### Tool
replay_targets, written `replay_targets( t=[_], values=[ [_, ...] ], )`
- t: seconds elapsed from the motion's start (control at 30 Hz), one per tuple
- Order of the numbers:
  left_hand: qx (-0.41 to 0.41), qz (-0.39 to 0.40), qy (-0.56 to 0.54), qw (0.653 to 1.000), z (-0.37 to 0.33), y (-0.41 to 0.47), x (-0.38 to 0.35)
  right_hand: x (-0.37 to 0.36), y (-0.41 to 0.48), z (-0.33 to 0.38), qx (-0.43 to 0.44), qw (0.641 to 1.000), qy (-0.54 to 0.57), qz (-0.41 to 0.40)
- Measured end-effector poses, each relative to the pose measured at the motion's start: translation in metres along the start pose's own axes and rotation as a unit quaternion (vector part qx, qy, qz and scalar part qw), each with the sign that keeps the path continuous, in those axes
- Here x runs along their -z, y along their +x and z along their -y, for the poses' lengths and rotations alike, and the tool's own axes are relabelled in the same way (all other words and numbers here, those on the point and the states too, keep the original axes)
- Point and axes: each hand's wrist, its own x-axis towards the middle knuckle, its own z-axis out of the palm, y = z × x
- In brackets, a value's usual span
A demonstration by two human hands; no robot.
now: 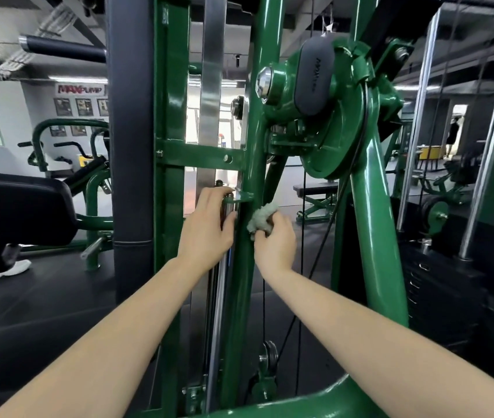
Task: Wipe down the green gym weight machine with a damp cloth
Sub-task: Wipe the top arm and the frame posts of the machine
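The right hand (275, 242) has its grip closed around a bunched, pale green cloth (262, 217), fingers curled over it, and presses it against the right side of a glossy green upright post (247, 251) of the weight machine. Just left of that post, the left hand (205, 227) wraps its fingers and thumb around a thin chrome rod (218, 297) that runs vertically beside the post, right under a small green bracket (244, 197). Both bare forearms reach in from the bottom of the view.

Above the hands, a green crossbar (197, 153) with bolts joins the post to a second green upright (168, 116). Up and to the right sits a large green pivot disc (339, 137) with a chrome bolt head (265, 84) and a grey rubber cap (315, 75) bearing small writing too faint to read. A black cable (324, 242) hangs down from the disc. A dark padded column (129, 131) stands left of the frame.

On the far left wall, a sign (80, 89) reads "MAXPUMP" in red and grey, above framed posters. More green machines and a black padded seat (19, 203) fill the room at left.
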Motion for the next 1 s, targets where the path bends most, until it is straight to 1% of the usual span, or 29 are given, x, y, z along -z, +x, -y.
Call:
replay_targets(
  t=[0.1, 0.23, 0.37, 0.43, 0.57, 0.6, 0.67, 0.73, 0.8, 0.87, 0.93, 1.0],
  values=[
    [0.004, 0.001, 0.001, 1.0, -0.001, 0.0, 0.0, -0.001, 0.012, 0.014, 0.016, 1.0, 0.005, 0.003],
    [0.005, -0.002, 0.001, 1.0, 0.0, 0.001, -0.001, 0.005, 0.036, 0.032, 0.035, 0.998, 0.041, -0.028],
    [0.004, -0.004, -0.011, 1.0, 0.002, 0.0, -0.003, 0.0, 0.011, 0.014, 0.092, 0.995, -0.046, -0.003],
    [0.004, -0.006, -0.019, 1.0, 0.002, 0.0, -0.003, -0.006, -0.007, 0.004, 0.085, 0.992, -0.091, 0.014],
    [0.013, -0.01, -0.03, 0.999, 0.002, -0.002, -0.003, -0.016, -0.036, -0.008, 0.062, 0.983, -0.153, 0.077],
    [0.012, -0.009, -0.032, 0.999, 0.002, -0.002, -0.002, -0.017, -0.037, -0.008, 0.037, 0.986, -0.145, 0.079],
    [0.006, -0.007, -0.04, 0.999, 0.003, -0.002, -0.001, -0.017, -0.026, 0.0, -0.004, 0.995, -0.08, 0.057],
    [0.0, -0.004, -0.042, 0.999, 0.005, -0.001, 0.0, -0.01, -0.004, 0.016, 0.015, 1.0, -0.019, 0.009],
    [0.002, -0.002, -0.037, 0.999, 0.006, -0.001, -0.001, -0.002, 0.016, 0.03, 0.046, 0.999, 0.009, -0.018],
    [0.004, -0.007, -0.039, 0.999, 0.006, -0.001, -0.003, 0.003, 0.019, 0.032, 0.064, 0.998, 0.007, -0.019],
    [0.005, -0.015, -0.043, 0.999, 0.006, -0.002, -0.004, 0.003, 0.006, 0.021, 0.072, 0.997, -0.022, -0.013],
    [0.007, -0.023, -0.038, 0.999, 0.004, -0.003, -0.004, -0.003, -0.012, 0.004, 0.055, 0.997, -0.056, 0.025]
  ],
)
